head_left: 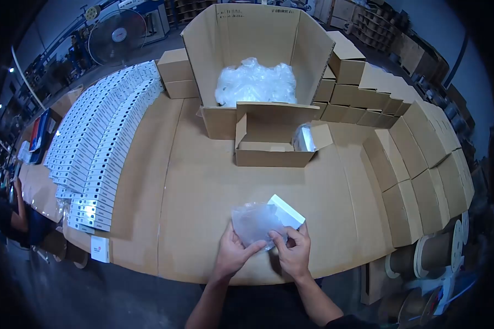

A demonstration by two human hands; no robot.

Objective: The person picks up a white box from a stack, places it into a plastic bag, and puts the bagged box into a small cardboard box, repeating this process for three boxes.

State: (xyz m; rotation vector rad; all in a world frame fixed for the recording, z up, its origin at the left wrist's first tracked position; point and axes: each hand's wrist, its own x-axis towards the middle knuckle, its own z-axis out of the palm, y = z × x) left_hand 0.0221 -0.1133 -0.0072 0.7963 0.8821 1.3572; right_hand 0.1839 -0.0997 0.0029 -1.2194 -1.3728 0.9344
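Observation:
Near the front edge of the table, my left hand (235,251) pinches the left side of a clear plastic bag (253,223). My right hand (293,250) closes on the bag's lower right side and also holds a small white box (286,211), which sticks out up and to the right beside the bag. Beyond the hands stands an open cardboard box (273,159) with a bagged white box (304,138) at its right end. Behind that, a large open carton (258,33) holds a pile of clear plastic bags (256,82).
Long stacked rows of white boxes (101,137) line the left side, with one white box (100,249) at the table's front-left edge. Brown cartons (417,181) are stacked on the right. A person (19,208) is at the far left. Spools (439,249) are at lower right.

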